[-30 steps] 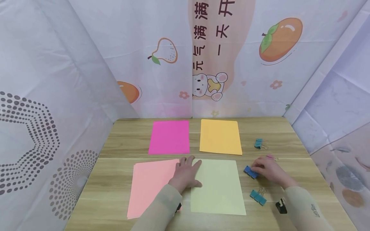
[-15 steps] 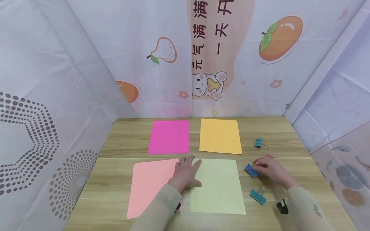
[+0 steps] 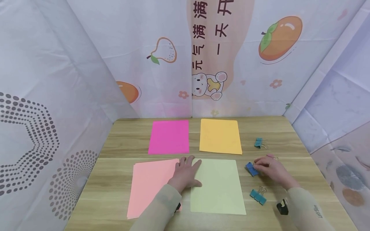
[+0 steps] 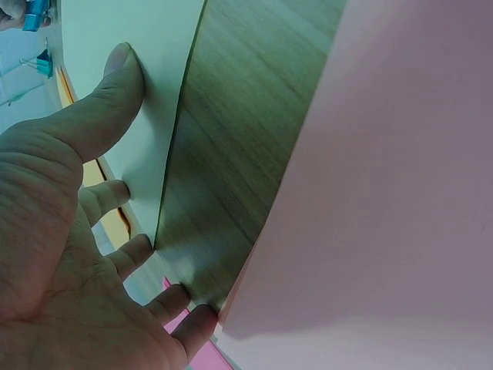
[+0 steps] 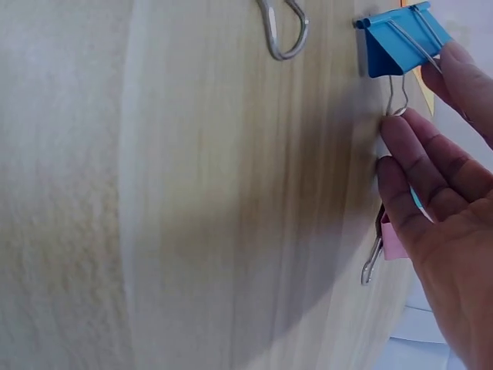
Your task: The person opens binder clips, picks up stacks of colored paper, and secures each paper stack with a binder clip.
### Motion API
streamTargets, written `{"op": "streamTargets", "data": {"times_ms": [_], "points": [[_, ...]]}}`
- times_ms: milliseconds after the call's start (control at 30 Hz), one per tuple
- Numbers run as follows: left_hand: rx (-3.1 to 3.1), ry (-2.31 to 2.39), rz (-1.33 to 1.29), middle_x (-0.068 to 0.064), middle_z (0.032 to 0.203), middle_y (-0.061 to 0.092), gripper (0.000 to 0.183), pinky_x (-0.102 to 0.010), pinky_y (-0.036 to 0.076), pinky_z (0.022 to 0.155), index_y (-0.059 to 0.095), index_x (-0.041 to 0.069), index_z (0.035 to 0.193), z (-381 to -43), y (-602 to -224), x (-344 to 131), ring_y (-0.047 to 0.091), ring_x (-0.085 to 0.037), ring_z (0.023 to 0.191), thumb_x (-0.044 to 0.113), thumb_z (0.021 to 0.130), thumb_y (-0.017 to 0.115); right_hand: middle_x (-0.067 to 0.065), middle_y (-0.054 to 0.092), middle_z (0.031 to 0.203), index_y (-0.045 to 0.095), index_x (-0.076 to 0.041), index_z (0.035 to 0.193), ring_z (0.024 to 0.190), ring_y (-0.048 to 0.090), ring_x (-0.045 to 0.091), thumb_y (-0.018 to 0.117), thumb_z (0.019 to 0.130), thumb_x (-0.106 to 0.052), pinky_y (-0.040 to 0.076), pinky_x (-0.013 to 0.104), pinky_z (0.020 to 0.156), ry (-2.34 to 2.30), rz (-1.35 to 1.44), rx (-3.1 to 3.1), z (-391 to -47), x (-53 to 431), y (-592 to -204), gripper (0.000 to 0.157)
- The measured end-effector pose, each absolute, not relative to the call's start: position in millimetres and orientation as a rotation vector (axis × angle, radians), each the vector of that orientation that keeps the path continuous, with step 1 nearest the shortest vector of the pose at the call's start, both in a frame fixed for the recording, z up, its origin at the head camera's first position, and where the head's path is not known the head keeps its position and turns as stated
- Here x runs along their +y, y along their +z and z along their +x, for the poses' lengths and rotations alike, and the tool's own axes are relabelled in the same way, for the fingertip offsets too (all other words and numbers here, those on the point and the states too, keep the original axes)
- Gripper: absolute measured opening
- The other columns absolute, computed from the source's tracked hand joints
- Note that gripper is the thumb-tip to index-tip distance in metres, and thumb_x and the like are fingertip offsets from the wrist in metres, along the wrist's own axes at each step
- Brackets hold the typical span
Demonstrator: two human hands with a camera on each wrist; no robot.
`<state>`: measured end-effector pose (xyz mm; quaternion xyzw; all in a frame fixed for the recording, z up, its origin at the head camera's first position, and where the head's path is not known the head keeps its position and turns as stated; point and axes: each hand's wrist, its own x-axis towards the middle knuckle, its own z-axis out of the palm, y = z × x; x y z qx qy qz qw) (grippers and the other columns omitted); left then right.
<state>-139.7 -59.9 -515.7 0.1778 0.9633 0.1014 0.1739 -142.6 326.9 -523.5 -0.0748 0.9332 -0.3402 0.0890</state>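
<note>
My left hand (image 3: 185, 175) spreads its fingers over the gap between a salmon-pink paper stack (image 3: 150, 183) and a pale green paper stack (image 3: 221, 189). In the left wrist view, the thumb (image 4: 119, 85) lies over the green sheet, and the fingertips reach the paper edges. On the right, my right hand (image 3: 271, 169) holds a blue binder clip (image 3: 251, 169) by its wire handles, just above or on the tabletop. The right wrist view has the thumb (image 5: 466, 81) against one handle of the clip (image 5: 404, 38) and the fingertips at the other.
Magenta paper (image 3: 169, 137) and orange paper (image 3: 221, 136) lie at the back. A teal binder clip (image 3: 258, 143) lies behind my right hand, a pink clip (image 3: 271, 156) beside it, another teal clip (image 3: 258, 196) nearer. Printed curtains (image 3: 156, 80) enclose the wooden table (image 3: 101, 179).
The blue binder clip has turned slightly and shifted a little to the right with my right hand. My left hand has stayed in place on the papers.
</note>
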Motion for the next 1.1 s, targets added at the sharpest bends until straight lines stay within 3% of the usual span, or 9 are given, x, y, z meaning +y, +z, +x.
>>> {"op": "streamTargets", "data": {"times_ms": [133,400,900,1100], "points": [[2.736,0.290,0.505,-0.009,0.160,0.031,0.094,-0.056,0.033,0.110,0.042,0.026,0.156,-139,-515,-60,0.029,-0.042,0.144,0.053,0.078,0.085,0.019,0.067,0.130,0.078,-0.015,0.098,0.125,0.057,0.044,0.070,0.098,-0.029,0.040,0.059,0.107,-1.033,-0.200,2.769,-142,328,-526,0.017],[2.734,0.274,0.505,-0.009,0.161,0.029,0.092,-0.057,0.032,0.111,0.041,0.027,0.157,-140,-516,-59,0.028,-0.043,0.145,0.053,0.080,0.084,0.018,0.068,0.131,0.073,-0.018,0.090,0.120,0.063,0.040,0.068,0.100,-0.026,0.053,0.037,0.093,-0.971,-0.256,2.832,-142,330,-531,0.013],[2.732,0.347,0.505,-0.011,0.163,0.027,0.094,-0.060,0.029,0.113,0.039,0.025,0.159,-141,-529,-61,0.024,-0.046,0.145,0.048,0.080,0.085,0.025,0.064,0.132,0.059,-0.014,0.083,0.120,0.062,0.044,0.073,0.096,-0.018,0.050,0.054,0.099,-1.075,-0.262,2.773,-135,329,-532,0.019],[2.713,0.343,0.498,-0.011,0.163,0.027,0.094,-0.060,0.028,0.113,0.039,0.025,0.158,-140,-522,-60,0.024,-0.046,0.146,0.050,0.080,0.085,0.022,0.066,0.123,0.058,-0.013,0.085,0.114,0.063,0.038,0.075,0.092,-0.010,0.052,0.053,0.097,-1.141,-0.287,2.765,-135,330,-535,0.019]]}}
